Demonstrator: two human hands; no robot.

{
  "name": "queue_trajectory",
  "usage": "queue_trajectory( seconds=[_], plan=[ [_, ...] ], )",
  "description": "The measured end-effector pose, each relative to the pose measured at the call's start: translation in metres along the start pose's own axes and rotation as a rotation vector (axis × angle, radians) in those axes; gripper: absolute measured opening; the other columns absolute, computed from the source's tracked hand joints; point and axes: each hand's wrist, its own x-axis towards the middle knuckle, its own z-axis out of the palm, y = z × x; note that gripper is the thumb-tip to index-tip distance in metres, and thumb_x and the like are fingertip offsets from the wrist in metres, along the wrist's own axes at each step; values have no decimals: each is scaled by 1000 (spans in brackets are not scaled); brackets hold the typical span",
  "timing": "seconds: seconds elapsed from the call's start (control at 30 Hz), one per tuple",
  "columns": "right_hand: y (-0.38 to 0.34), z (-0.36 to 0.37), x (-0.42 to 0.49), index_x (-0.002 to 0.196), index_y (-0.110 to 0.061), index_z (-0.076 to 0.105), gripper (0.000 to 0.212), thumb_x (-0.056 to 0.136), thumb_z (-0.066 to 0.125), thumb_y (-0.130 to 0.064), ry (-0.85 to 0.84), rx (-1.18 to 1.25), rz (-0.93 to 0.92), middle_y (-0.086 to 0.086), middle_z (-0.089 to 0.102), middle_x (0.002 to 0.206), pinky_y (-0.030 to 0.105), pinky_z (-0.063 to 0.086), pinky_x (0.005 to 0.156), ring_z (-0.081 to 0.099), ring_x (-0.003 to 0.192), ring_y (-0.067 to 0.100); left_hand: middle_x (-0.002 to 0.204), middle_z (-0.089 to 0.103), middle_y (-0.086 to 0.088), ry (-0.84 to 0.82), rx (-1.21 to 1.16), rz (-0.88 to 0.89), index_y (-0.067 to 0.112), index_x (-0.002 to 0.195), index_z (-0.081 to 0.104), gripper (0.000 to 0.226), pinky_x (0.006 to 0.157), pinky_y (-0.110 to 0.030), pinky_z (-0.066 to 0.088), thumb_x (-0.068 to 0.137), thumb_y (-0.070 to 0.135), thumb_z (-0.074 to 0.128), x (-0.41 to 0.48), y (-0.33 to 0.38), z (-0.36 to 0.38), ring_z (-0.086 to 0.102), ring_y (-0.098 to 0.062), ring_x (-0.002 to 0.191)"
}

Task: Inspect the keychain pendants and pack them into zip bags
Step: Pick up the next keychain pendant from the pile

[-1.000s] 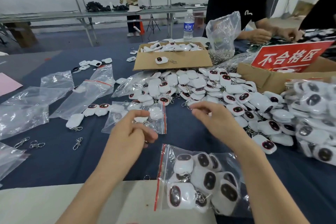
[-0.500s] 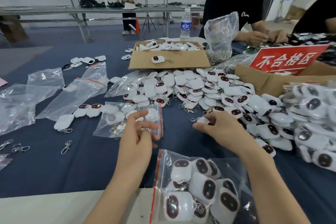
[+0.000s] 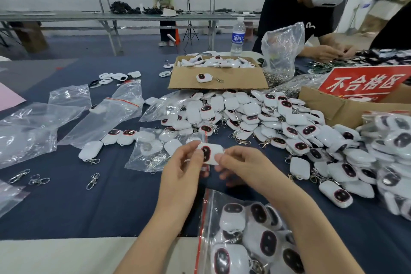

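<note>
At frame centre, the left hand and right hand pinch one pendant face-up between them, likely for inspection, above the part-filled zip bag at lower centre.

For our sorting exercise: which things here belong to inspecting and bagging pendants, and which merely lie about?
Job: held pendant, pinched between left hand and right hand; pendant pile; part-filled zip bag; empty zip bags.
Lying about: water bottle; pink sheet; tripod behind.
</note>
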Motion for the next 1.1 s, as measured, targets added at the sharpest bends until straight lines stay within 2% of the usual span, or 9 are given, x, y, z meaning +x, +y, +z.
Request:
queue_trajectory(
  seconds=[0.1,0.17,0.23,0.33,0.47,0.6,0.8,0.93,1.1],
  plan=[
    [0,0,-3,118,-31,63,35,87,75,-42,70,-190,-64,-13,70,107,21,56,59,71,84,8,94,76,11,35,29,19,30,112,72,20,72,-22,57,102,23,57,1,-2,-3,68,-9,74],
    [-2,0,-4,115,-40,67,27,89,74,-40,35,-201,-176,-18,73,102,17,54,58,70,83,4,96,76,11,11,109,75,34,115,72,23,75,-17,54,102,24,56,0,-3,-3,67,-6,77],
    [-4,3,-5,104,-36,73,14,92,73,-31,0,-165,-215,-15,75,89,18,54,57,68,73,0,99,75,11,2,126,92,34,119,70,23,80,-14,51,100,25,59,0,-4,-4,67,-2,86],
    [-5,7,-4,99,-22,74,9,92,72,-16,5,29,-184,-3,77,83,21,58,61,70,70,7,103,76,10,-33,77,47,28,117,71,21,87,-18,52,98,25,63,0,-3,-5,69,-3,97],
    [-2,12,-4,102,-15,72,10,92,71,-12,6,114,-131,5,78,86,22,60,65,74,72,14,90,77,7,-66,118,45,27,102,75,16,74,-13,50,101,23,59,1,-4,-5,68,-3,84],
    [1,13,-4,100,-15,73,8,92,72,-15,10,121,-106,6,77,87,28,62,65,75,75,19,86,76,4,-92,102,26,28,102,77,19,71,-11,50,101,21,59,2,-4,-6,66,-1,79],
    [2,12,-6,101,-16,73,11,92,72,-23,5,153,-97,1,76,80,26,60,64,73,73,15,93,77,6,-107,117,35,27,104,77,20,72,-7,48,101,19,58,2,-2,-4,66,1,82],
    [2,10,-6,96,-21,76,8,91,74,-27,17,161,-83,5,78,86,27,60,64,75,76,16,95,78,6,-137,110,44,26,106,77,20,75,-11,50,102,22,58,1,-2,-5,69,-3,87],
    [2,5,-8,87,-31,76,6,92,73,-30,6,115,-88,2,76,77,24,59,64,75,74,17,99,78,6,-167,130,38,28,110,75,19,81,-17,54,101,25,58,0,-4,-4,72,-11,96]
  ],
)
